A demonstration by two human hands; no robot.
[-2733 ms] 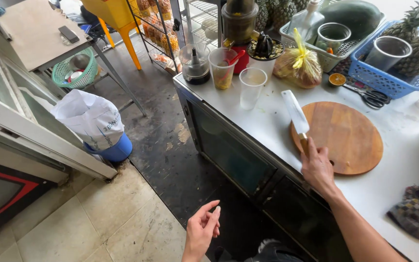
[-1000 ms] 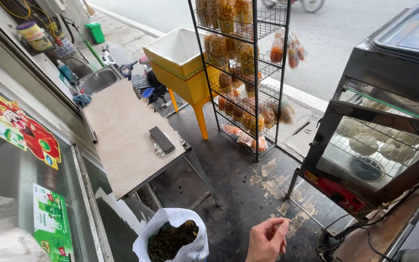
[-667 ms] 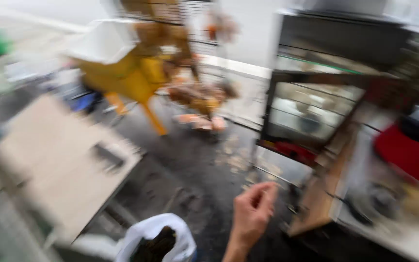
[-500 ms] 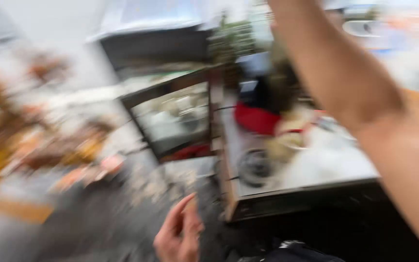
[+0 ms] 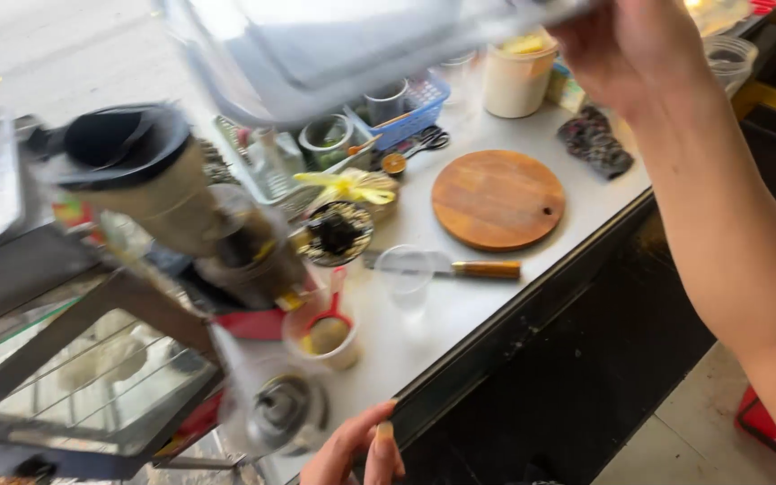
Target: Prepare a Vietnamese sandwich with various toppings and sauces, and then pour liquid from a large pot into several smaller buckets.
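The right hand (image 5: 644, 45) grips a blurred clear tray (image 5: 334, 45) raised above the counter (image 5: 460, 314), the left hand (image 5: 352, 449) is loosely curled and empty at the edge, and the knife (image 5: 460, 268) lies unused beside the bare round cutting board (image 5: 498, 199).

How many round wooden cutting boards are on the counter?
1. The round wooden cutting board lies on the counter, beyond the knife. Others may be hidden behind the blurred tray.

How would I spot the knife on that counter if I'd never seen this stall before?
Start at the round wooden cutting board on the pale counter. Just in front of it, toward the counter's dark front edge, the knife lies flat, beside an empty clear plastic cup. It is the only long thin thing there, with a brown wooden handle and a pale blade.
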